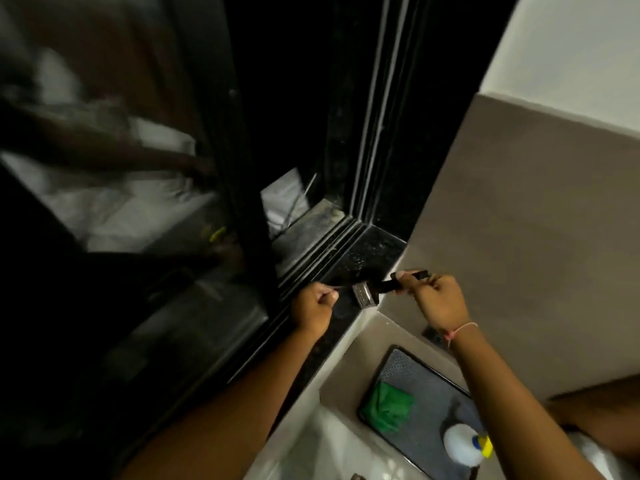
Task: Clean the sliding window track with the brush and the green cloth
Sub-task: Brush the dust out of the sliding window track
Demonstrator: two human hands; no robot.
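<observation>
The brush (364, 296) has a metal ferrule and a dark handle, and it hovers over the black sill beside the sliding window track (320, 252). My right hand (438, 299) grips the handle end. My left hand (311, 304) is closed, its fingertips pinching the dark bristle end of the brush. The bristles are hard to make out against the dark sill. The green cloth (388, 407) lies crumpled on a dark tray (412, 367) below the sill, away from both hands.
A white bottle (462, 445) with a yellow and blue cap stands on the tray next to the cloth. The dark glass sliding pane (138, 202) fills the left. A grey wall (536, 220) rises on the right, and a pale counter (346, 386) lies beneath.
</observation>
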